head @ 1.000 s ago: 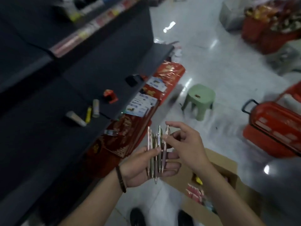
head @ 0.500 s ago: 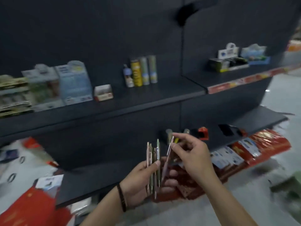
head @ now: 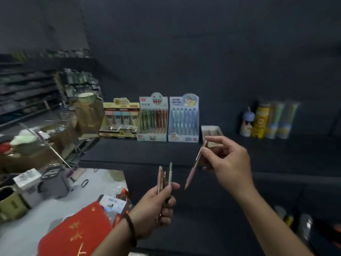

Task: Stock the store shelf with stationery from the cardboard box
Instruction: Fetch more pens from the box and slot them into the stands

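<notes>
Beside pen bunch [head: 160, 179], single pen [head: 193, 169] pulled free

Single pen [head: 193, 169]: pinched at its upper end in the right hand's [head: 228, 163] fingertips, slanting down and left below them.
Pen bundle [head: 164, 179]: upright in the left hand's [head: 156, 206] fingers, tops above the thumb; left of and lower than the right fingertips, apart from the single pen.
Small open box [head: 211, 131]: on the shelf [head: 138, 152], just behind the right fingertips.
Three display boxes [head: 152, 119]: side by side on the shelf, behind and above the left fingers, left of the small open box.
Canisters [head: 271, 119]: in a row on the shelf, behind and right of the right fingers.
Flat packet [head: 77, 231]: on the floor, left of and below the left fingers.
</notes>
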`<move>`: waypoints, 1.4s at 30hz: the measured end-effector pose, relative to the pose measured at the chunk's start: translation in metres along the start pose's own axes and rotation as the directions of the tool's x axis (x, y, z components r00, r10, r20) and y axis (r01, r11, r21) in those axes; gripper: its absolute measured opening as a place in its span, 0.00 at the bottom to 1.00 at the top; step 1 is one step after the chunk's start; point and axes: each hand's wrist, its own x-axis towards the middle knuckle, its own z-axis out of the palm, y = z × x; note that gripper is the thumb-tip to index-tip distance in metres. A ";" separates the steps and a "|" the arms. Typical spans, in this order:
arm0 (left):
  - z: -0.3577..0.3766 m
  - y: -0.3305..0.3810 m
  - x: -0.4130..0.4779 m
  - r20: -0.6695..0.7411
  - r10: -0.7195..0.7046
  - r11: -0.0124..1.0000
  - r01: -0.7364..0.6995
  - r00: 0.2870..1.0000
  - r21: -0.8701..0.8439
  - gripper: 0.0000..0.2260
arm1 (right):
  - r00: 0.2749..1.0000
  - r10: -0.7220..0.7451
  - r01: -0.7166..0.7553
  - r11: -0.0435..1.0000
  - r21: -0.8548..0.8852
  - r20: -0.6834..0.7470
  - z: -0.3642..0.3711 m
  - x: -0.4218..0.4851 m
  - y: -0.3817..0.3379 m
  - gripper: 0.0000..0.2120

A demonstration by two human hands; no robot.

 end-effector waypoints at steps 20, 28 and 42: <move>-0.116 0.153 0.153 -0.123 0.327 0.945 -0.326 0.937 0.022 0.12 | 0.966 -0.256 0.248 0.912 -0.326 0.019 0.175 0.249 0.084 0.10; -0.170 0.203 0.211 0.084 0.262 0.951 -0.272 0.961 0.148 0.13 | 0.965 -0.258 0.202 0.847 -0.493 -0.050 0.231 0.277 0.102 0.09; -0.185 0.200 0.245 0.227 0.227 0.973 -0.232 0.947 -0.006 0.19 | 0.978 -0.208 0.180 0.776 -0.604 0.023 0.260 0.293 0.116 0.07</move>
